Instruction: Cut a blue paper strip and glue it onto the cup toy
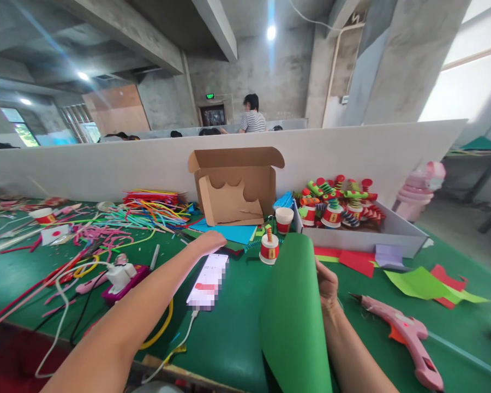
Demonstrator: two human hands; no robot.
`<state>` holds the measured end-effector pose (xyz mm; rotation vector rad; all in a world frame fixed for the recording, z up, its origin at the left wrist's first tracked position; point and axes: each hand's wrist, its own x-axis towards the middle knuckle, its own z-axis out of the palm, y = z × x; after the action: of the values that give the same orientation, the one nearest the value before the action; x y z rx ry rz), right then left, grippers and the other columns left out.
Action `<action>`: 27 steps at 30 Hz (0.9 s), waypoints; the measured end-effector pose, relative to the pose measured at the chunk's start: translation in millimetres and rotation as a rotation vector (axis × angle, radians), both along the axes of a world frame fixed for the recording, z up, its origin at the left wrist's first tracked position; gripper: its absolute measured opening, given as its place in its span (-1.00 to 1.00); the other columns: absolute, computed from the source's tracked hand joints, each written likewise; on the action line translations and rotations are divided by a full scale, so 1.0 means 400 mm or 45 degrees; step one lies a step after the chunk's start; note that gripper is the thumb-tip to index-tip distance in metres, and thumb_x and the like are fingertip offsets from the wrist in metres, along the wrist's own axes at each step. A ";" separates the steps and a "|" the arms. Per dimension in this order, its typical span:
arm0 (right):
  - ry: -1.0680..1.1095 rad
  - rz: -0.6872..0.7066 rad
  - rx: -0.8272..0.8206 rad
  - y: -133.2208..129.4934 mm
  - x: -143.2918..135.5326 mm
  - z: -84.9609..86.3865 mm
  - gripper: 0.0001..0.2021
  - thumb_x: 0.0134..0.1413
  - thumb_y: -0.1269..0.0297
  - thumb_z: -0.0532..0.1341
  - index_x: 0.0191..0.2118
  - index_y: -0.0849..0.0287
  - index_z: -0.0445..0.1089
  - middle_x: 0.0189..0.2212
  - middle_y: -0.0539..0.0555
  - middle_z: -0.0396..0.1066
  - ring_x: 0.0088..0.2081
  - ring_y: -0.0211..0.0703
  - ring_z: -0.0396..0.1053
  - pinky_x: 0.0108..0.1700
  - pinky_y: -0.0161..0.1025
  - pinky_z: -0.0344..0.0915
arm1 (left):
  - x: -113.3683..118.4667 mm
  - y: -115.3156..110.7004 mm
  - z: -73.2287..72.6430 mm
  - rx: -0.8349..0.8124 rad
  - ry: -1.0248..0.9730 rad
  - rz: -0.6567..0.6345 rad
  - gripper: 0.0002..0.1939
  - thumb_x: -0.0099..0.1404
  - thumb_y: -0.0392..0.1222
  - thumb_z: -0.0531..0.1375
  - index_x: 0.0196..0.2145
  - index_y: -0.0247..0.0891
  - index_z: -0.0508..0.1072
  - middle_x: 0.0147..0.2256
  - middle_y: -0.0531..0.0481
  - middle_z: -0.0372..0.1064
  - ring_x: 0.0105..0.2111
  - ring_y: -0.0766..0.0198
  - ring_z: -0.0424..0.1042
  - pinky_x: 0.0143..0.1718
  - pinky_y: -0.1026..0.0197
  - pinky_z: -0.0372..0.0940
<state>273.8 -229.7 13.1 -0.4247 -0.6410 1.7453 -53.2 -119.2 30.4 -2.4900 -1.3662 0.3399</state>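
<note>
My right hand point(327, 279) is closed on a large green sheet of paper point(292, 311), which curls upright over the table's front edge. Stretched forward, my left hand point(213, 241) is above a dark, slim object point(231, 250) behind the phone. Its fingers are hidden, so I cannot see whether they grip anything. The phone point(208, 281) lies face up with a white cable plugged in. Just left of the green sheet stands a small upturned paper cup point(269, 250) with a coiled piece on top and a blue-green coil at its side.
A white box point(360, 238) at the back right holds several decorated cups. Before it lie red point(357, 263) and lime paper point(411, 284). A pink glue gun point(405, 330) rests at right. An open cardboard box point(237, 185) stands behind; colourful pipe cleaners point(147, 215) and a power strip point(125, 284) are left.
</note>
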 end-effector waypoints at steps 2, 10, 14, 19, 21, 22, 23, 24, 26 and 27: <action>0.016 0.021 -0.007 0.001 0.001 0.004 -0.80 -0.29 0.27 0.48 -0.42 0.11 0.54 -0.43 -0.01 0.61 -0.37 -0.03 0.58 -0.05 -0.10 0.49 | 0.015 0.010 -0.008 -0.012 0.001 -0.002 -0.85 0.21 -0.45 0.19 -0.40 -0.36 0.57 -0.38 -0.29 0.53 -0.27 0.04 0.54 -0.27 0.14 0.37; -0.008 0.061 0.015 0.009 -0.004 -0.007 -0.78 -0.26 0.25 0.47 -0.38 0.11 0.55 -0.50 0.00 0.60 -0.39 0.07 0.58 -0.06 0.05 0.49 | 0.024 0.024 -0.032 -0.060 0.011 0.230 -0.70 0.35 -0.09 0.20 -0.06 -0.34 0.43 -0.10 -0.12 0.43 -0.16 0.19 0.47 -0.13 0.03 0.42; 0.041 0.023 -0.012 0.011 -0.013 -0.011 -0.81 -0.23 0.32 0.45 -0.37 0.09 0.54 -0.46 -0.02 0.61 -0.41 0.03 0.58 -0.07 0.03 0.50 | 0.052 0.032 -0.044 -0.069 -0.010 0.350 -0.66 0.36 -0.08 0.18 0.02 -0.30 0.39 -0.02 -0.14 0.39 -0.11 0.15 0.45 -0.11 -0.01 0.42; 0.052 0.012 -0.022 0.010 -0.009 -0.009 -0.82 -0.22 0.34 0.45 -0.37 0.11 0.55 -0.47 -0.01 0.60 -0.39 0.04 0.58 -0.07 0.01 0.50 | 0.110 0.049 -0.040 -0.076 -0.083 0.425 -0.65 0.37 -0.08 0.18 0.04 -0.28 0.38 0.01 -0.14 0.37 -0.08 0.13 0.44 -0.08 -0.03 0.41; 0.044 0.033 -0.028 0.010 -0.009 -0.007 -0.82 -0.21 0.33 0.45 -0.37 0.11 0.55 -0.48 0.00 0.60 -0.39 0.05 0.58 -0.07 0.03 0.50 | 0.115 0.046 -0.032 -0.078 -0.108 0.454 -0.64 0.36 -0.08 0.18 0.05 -0.28 0.37 0.02 -0.15 0.37 -0.07 0.12 0.43 -0.07 -0.04 0.40; 0.043 0.046 -0.034 0.010 -0.010 -0.006 -0.82 -0.22 0.32 0.45 -0.37 0.11 0.55 -0.48 0.00 0.60 -0.39 0.06 0.58 -0.07 0.03 0.50 | 0.113 0.041 -0.028 -0.084 -0.116 0.471 -0.63 0.36 -0.08 0.18 0.05 -0.29 0.37 0.02 -0.15 0.37 -0.07 0.12 0.43 -0.07 -0.04 0.40; 0.044 0.055 -0.039 0.009 -0.013 -0.004 -0.82 -0.23 0.31 0.46 -0.38 0.12 0.55 -0.49 0.00 0.60 -0.40 0.06 0.58 -0.08 0.04 0.50 | 0.110 0.036 -0.026 -0.094 -0.120 0.491 -0.63 0.36 -0.08 0.19 0.05 -0.30 0.37 0.01 -0.16 0.37 -0.07 0.12 0.43 -0.07 -0.04 0.40; 0.049 0.058 -0.042 0.008 -0.016 -0.001 -0.82 -0.24 0.31 0.47 -0.39 0.12 0.55 -0.50 0.00 0.59 -0.40 0.06 0.58 -0.07 0.03 0.50 | 0.106 0.031 -0.025 -0.108 -0.122 0.512 -0.63 0.36 -0.08 0.19 0.04 -0.31 0.38 0.01 -0.16 0.37 -0.07 0.12 0.43 -0.08 -0.04 0.40; 0.067 0.047 -0.047 0.006 -0.023 0.004 -0.81 -0.26 0.32 0.48 -0.41 0.12 0.55 -0.50 0.00 0.60 -0.39 0.05 0.58 -0.06 0.01 0.49 | 0.103 0.023 -0.029 -0.139 -0.128 0.556 -0.64 0.35 -0.08 0.20 0.03 -0.31 0.38 -0.01 -0.16 0.38 -0.09 0.13 0.44 -0.09 -0.02 0.41; 0.077 0.040 -0.048 0.005 -0.026 0.006 -0.80 -0.28 0.33 0.48 -0.41 0.12 0.55 -0.49 -0.01 0.60 -0.39 0.03 0.58 -0.05 -0.01 0.49 | 0.105 0.022 -0.033 -0.149 -0.136 0.574 -0.64 0.35 -0.08 0.19 0.03 -0.31 0.38 -0.01 -0.15 0.38 -0.09 0.13 0.44 -0.10 -0.02 0.41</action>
<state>263.3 -227.7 15.3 -0.3884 -0.5747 1.7955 -11.2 -110.5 17.2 -2.2939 -2.0057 0.3914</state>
